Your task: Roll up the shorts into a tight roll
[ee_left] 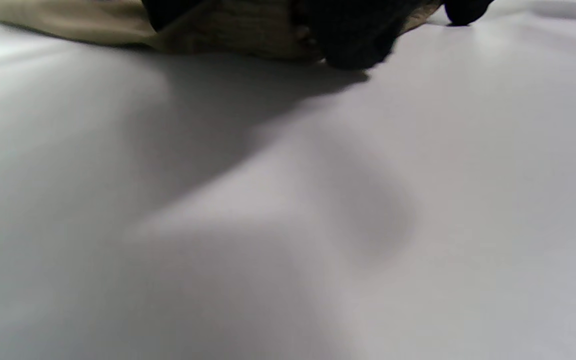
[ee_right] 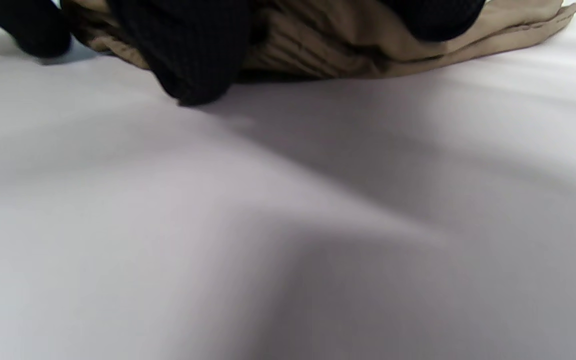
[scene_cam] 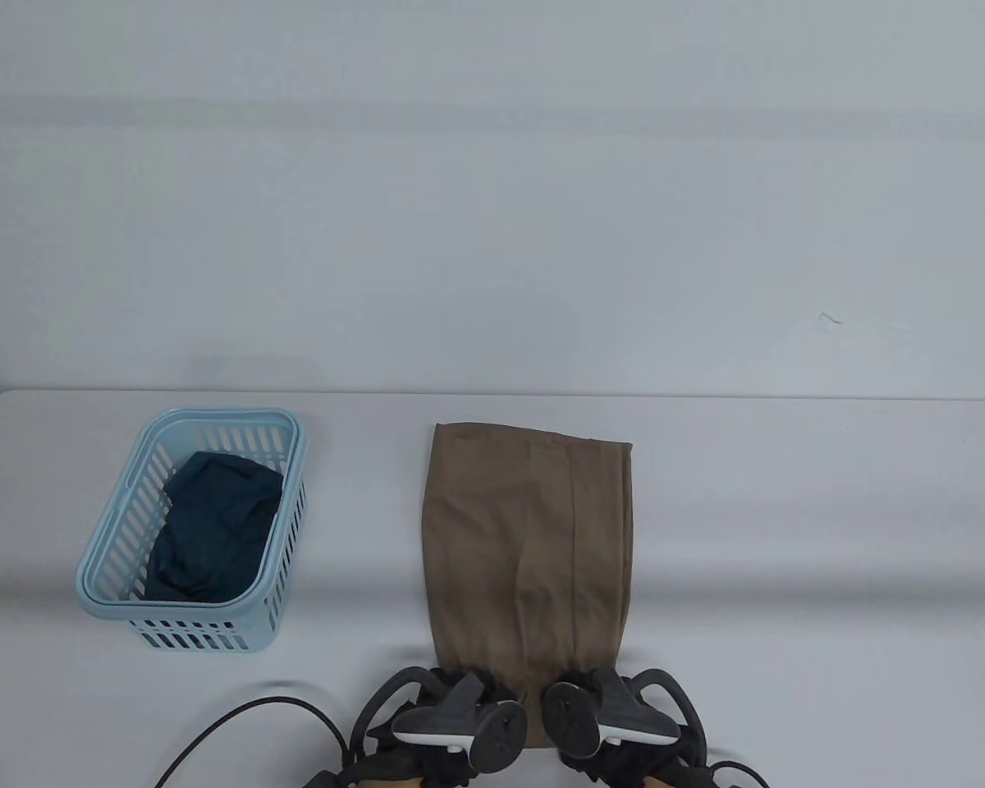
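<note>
The tan shorts (scene_cam: 529, 542) lie folded lengthwise in a long strip on the white table, running from the near edge to the far side. My left hand (scene_cam: 460, 698) and right hand (scene_cam: 591, 694) sit side by side on the strip's near end, trackers on top hiding the fingers. In the left wrist view my black-gloved fingers (ee_left: 353, 35) press on the bunched tan fabric (ee_left: 238, 30) against the table. In the right wrist view my gloved fingers (ee_right: 193, 55) grip the gathered, pleated end of the shorts (ee_right: 318, 45).
A light blue slotted basket (scene_cam: 115, 566) stands at the left with dark teal clothing (scene_cam: 213, 525) inside. A black cable (scene_cam: 246, 722) curves over the table's near left. A white wall rises behind the table's far edge.
</note>
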The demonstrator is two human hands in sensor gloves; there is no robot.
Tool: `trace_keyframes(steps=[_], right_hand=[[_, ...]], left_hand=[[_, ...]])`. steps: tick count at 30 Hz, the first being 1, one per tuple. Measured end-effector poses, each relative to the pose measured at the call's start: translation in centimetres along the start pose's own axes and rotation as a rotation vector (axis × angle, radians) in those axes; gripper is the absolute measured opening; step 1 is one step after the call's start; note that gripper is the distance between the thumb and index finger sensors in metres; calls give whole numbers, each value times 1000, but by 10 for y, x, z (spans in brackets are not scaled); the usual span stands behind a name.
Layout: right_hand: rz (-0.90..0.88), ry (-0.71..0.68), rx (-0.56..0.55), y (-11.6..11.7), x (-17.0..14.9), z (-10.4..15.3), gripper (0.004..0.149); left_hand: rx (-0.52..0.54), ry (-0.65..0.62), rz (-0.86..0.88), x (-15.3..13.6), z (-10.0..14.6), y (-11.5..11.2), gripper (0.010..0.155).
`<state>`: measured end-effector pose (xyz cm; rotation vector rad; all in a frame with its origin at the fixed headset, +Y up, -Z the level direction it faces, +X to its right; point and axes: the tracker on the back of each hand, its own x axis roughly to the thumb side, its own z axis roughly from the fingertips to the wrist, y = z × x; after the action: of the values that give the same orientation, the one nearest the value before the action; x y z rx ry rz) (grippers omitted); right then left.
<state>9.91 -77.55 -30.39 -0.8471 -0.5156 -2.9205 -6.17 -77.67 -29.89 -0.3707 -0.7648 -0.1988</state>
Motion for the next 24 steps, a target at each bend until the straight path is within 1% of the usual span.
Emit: trace_keyframes(steps=[2,5,9,11,13,17,20,22,24], right_hand=[[16,-9,-35,-2,0,3,67],[5,-21,-87,-7,-2,7,61],[-165,-51,-94,-13,-13,11,56],[-286,-63,-82,-15,-20,13,57],[-340,-74,-67,-15,-24,14,58],[-392,-95,-80,-17,-29,16,58],[-384,-90,-103,-17,-28,16,54],[-362,-80,-75,-16,-27,15,49],[-336,-47,-49,-15,-28,14,48]], left_hand=[[10,-27,15,-4,1,4,68],[12,-40,162,-13,4,12,60],[13,-48,294,-24,7,18,55],[1,-51,373,-29,9,20,53],[-1,-53,419,-32,9,20,52],[-16,-50,468,-34,6,19,50],[-22,-37,491,-35,3,16,49],[-1,-20,488,-36,1,13,49],[59,9,453,-34,3,13,49]])
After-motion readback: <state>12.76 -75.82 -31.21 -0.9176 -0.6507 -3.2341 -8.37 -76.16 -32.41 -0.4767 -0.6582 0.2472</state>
